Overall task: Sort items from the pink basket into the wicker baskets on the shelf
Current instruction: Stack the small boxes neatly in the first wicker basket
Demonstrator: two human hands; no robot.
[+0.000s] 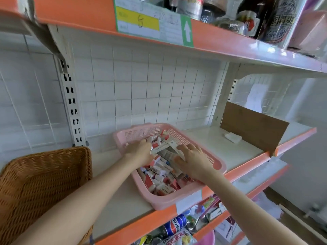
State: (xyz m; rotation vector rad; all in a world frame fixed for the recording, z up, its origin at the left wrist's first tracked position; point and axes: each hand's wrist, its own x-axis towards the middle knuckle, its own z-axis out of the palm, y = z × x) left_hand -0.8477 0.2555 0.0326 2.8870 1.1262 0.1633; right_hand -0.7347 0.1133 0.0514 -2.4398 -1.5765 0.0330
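A pink plastic basket (178,199) sits on the middle shelf, filled with several small red-and-white boxes (160,175) and long flat packets (165,147). Both of my hands are inside it. My left hand (139,150) is over the far left of the pile, fingers curled round a long white packet and small boxes. My right hand (192,159) lies over the right side, its fingers and thumb closed on a flat grey-white packet. A brown wicker basket (40,184) stands on the same shelf to the left.
A cardboard divider (254,127) stands on the shelf at the right, with a small white packet (233,137) beside it. The upper shelf (230,45) holds jars and cans. Below, the lower shelf (178,225) holds a cola can and packets.
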